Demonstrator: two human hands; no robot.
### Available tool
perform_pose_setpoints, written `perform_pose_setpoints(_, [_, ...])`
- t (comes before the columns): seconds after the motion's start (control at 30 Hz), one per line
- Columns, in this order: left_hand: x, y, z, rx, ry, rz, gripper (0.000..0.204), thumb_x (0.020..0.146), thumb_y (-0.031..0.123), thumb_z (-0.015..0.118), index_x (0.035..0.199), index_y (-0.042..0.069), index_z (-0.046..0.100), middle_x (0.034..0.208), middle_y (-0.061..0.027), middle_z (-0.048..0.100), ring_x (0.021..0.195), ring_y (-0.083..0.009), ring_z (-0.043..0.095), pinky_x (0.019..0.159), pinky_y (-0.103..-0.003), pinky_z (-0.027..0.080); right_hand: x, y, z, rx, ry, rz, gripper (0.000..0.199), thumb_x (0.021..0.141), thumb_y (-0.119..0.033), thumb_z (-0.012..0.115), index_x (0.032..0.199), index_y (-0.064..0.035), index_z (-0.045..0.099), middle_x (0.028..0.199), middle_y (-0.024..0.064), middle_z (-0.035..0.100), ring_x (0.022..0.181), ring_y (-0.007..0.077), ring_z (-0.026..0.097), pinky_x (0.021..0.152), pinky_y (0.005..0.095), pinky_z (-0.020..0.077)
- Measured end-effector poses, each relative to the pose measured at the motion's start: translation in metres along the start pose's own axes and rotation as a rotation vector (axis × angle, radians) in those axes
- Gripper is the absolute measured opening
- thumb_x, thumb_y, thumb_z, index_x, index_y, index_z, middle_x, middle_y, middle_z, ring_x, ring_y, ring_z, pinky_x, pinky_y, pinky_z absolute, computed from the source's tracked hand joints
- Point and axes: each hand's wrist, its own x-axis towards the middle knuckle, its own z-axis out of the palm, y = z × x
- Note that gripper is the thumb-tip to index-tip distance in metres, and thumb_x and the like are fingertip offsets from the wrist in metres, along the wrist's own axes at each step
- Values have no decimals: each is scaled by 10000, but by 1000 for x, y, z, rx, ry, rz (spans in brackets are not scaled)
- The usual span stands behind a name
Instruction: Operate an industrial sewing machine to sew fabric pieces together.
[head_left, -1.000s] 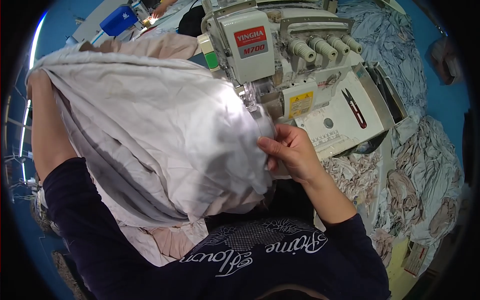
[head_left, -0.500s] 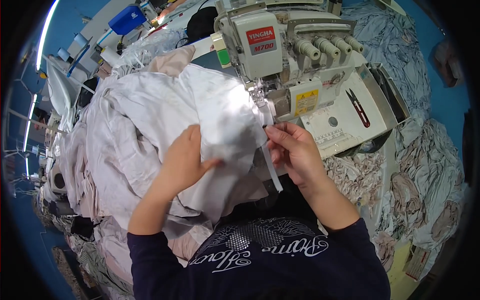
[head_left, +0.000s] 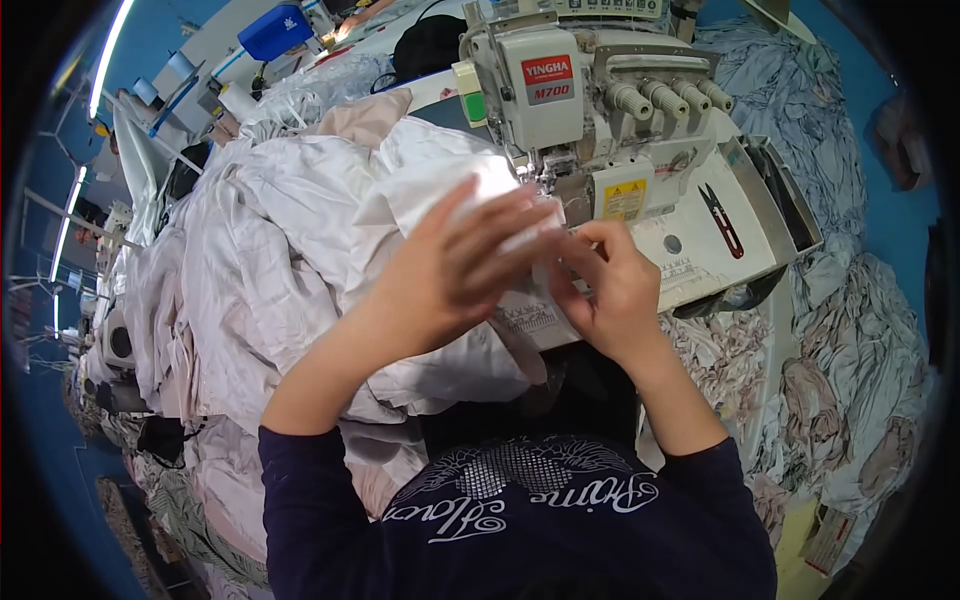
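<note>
Left hand (head_left: 450, 262), blurred, is hovering with fingers outstretched close to the right hand (head_left: 612, 290), whose curled fingers are hiding whether they grip anything, while white cloth (head_left: 285, 225) is lying bunched left of the sewing machine (head_left: 540, 125).

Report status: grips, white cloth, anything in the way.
Left grip blurred, in front of white cloth. Right grip curled beside it, hold unclear. Cloth bunched left of sewing machine. Red-handled snips right, clear of both grips.
</note>
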Motion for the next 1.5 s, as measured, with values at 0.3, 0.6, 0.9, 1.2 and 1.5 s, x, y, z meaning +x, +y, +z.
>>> perform_pose_setpoints(0.3, [2, -24, 36, -61, 280, 77, 301, 622, 27, 625, 922, 49, 651, 986, -67, 623, 966, -218, 612, 723, -311, 531, -2, 4, -7, -126, -127, -70, 350, 666, -40, 681, 1008, -101, 639, 804, 51, 549, 601, 197, 561, 515, 296, 455])
perform_pose_setpoints(0.6, [-1, -25, 30, -237, 191, -50, 279, 638, -83, 590, 885, 28, 654, 976, -74, 655, 941, -250, 639, 769, -322, 534, 3, 4, -5, -137, -88, -99, 338, 690, -56, 700, 1017, -110, 634, 787, 37, 542, 593, 191, 550, 498, 296, 437])
perform_pose_setpoints(0.9, [5, -41, 27, -259, 185, -84, 168, 700, 11, 611, 856, 52, 658, 959, -61, 662, 881, -227, 640, 751, -312, 522, -10, -27, 11, -18, -59, -124, 343, 711, -161, 712, 1024, -77, 601, 813, 38, 549, 653, 191, 565, 556, 294, 473])
perform_pose_setpoints(1.2, [0, -82, 18, -111, 201, -280, 176, 742, 27, 596, 907, 29, 659, 941, -104, 663, 847, -278, 629, 751, -332, 504, -58, -26, 0, 416, -870, -87, 126, 776, -115, 626, 890, -71, 594, 764, 73, 577, 664, 214, 594, 592, 328, 475])
perform_pose_setpoints(1.5, [-10, -68, 11, -268, 372, -359, 357, 666, -143, 437, 908, 12, 648, 928, -89, 660, 779, -227, 632, 718, -303, 500, -41, -33, 0, 170, -210, 220, 257, 698, -215, 726, 866, -58, 610, 760, 35, 571, 731, 219, 572, 707, 351, 449])
